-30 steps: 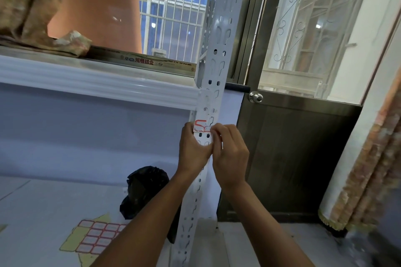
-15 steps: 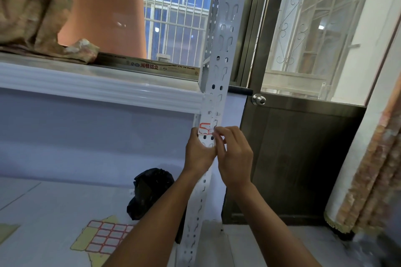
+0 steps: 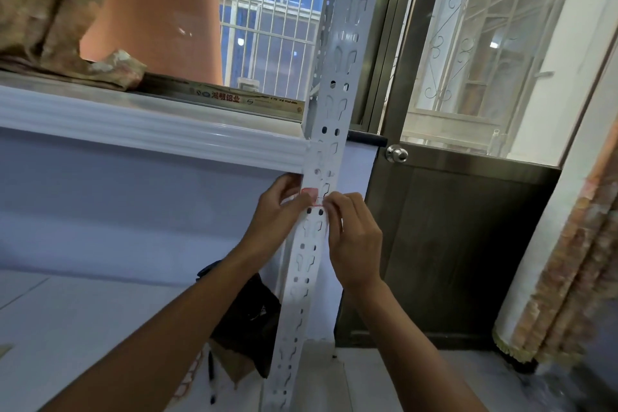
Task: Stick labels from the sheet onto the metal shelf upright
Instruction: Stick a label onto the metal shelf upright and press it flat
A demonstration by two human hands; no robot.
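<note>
A white perforated metal shelf upright runs from top centre down to the floor. A small white label with a red border lies across it just below the shelf beam. My left hand presses the label's left end with its thumb. My right hand pinches the label's right end with its fingertips. Both hands touch the upright. The label sheet lies on the lower shelf, mostly hidden behind my left forearm.
A white shelf beam joins the upright from the left, with a cloth bundle on top. A black bag sits behind the upright. A dark door with a round knob stands to the right, with a curtain beside it.
The view has shifted and closed in on the upright. My left thumb now covers the label's left part, and my right fingertips have come onto its right end. The label sheet has slid behind my forearm.
</note>
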